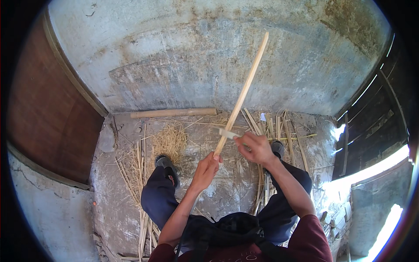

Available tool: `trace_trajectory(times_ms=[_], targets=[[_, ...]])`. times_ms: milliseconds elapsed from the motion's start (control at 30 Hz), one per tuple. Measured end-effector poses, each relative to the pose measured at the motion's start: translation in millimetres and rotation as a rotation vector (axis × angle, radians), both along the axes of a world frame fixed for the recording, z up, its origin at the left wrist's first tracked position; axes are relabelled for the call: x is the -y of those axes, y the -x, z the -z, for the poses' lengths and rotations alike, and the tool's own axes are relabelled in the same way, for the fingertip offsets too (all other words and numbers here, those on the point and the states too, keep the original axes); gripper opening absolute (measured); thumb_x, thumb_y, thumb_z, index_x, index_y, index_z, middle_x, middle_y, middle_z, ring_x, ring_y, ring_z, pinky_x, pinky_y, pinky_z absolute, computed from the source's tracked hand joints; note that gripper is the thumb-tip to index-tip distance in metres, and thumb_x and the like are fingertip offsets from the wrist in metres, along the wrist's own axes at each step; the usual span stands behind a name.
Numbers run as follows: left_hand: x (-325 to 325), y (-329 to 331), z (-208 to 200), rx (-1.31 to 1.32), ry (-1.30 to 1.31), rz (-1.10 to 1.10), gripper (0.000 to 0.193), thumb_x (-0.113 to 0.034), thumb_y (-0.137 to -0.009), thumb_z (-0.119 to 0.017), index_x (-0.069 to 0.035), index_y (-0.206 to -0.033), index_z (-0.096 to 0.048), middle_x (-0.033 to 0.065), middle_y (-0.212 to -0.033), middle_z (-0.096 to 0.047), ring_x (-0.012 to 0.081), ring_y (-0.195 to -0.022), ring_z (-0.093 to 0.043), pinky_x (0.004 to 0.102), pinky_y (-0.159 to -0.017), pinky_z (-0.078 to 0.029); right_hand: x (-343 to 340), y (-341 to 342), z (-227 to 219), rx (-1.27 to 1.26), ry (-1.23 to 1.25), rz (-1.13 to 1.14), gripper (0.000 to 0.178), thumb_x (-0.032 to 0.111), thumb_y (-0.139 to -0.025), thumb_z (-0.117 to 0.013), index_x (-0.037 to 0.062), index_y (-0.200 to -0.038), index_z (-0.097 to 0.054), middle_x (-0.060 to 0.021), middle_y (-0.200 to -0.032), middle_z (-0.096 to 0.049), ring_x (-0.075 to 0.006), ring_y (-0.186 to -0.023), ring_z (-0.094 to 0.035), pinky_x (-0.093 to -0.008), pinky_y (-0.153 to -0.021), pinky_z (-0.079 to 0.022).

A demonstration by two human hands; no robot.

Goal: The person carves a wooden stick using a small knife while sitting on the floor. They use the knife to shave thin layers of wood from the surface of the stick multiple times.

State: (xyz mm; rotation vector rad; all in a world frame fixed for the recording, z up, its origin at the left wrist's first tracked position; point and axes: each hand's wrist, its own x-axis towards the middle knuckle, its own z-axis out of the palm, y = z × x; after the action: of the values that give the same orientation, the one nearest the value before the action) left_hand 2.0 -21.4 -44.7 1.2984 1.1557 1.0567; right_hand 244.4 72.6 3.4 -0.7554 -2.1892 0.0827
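My left hand is closed round the lower end of a long, pale bamboo strip. The strip slants up and to the right, its far tip in front of the wall. A knife with a light, slightly blurred blade lies across the strip a little beyond my left fingers. My right hand grips this knife from the right; its handle is hidden in the fingers. Both hands are held above the floor, between my knees.
A thick bamboo pole lies along the base of the wall. Curly shavings are heaped at the left, and several split strips lie at the right. A brown door panel stands left; dark boards stand right.
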Motion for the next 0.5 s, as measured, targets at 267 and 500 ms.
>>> trace_trajectory(times_ms=[267, 500], targets=[[-1, -3, 0, 0.018, -0.115, -0.080, 0.042, -0.039, -0.119, -0.042, -0.002, -0.119, -0.062, -0.0002, -0.075, -0.048, 0.0095, -0.066, -0.042, 0.0305, -0.061, -0.037, 16, 27, 15, 0.017, -0.013, -0.139, 0.021, 0.012, -0.087, -0.079, 0.0128, -0.108, -0.075, -0.0043, -0.080, -0.065, -0.0260, -0.059, -0.068, -0.0392, -0.051, -0.053], [-2, -6, 12, 0.026, -0.161, -0.168, 0.027, -0.027, -0.115, -0.056, -0.001, -0.120, -0.062, 0.0009, -0.075, -0.055, 0.0103, -0.066, -0.044, 0.0317, -0.059, -0.037, 21, 30, 11, 0.071, 0.048, -0.148, 0.016, 0.013, -0.089, -0.078, 0.0141, -0.104, -0.076, -0.0034, -0.080, -0.067, -0.0260, -0.059, -0.068, -0.0397, -0.051, -0.053]])
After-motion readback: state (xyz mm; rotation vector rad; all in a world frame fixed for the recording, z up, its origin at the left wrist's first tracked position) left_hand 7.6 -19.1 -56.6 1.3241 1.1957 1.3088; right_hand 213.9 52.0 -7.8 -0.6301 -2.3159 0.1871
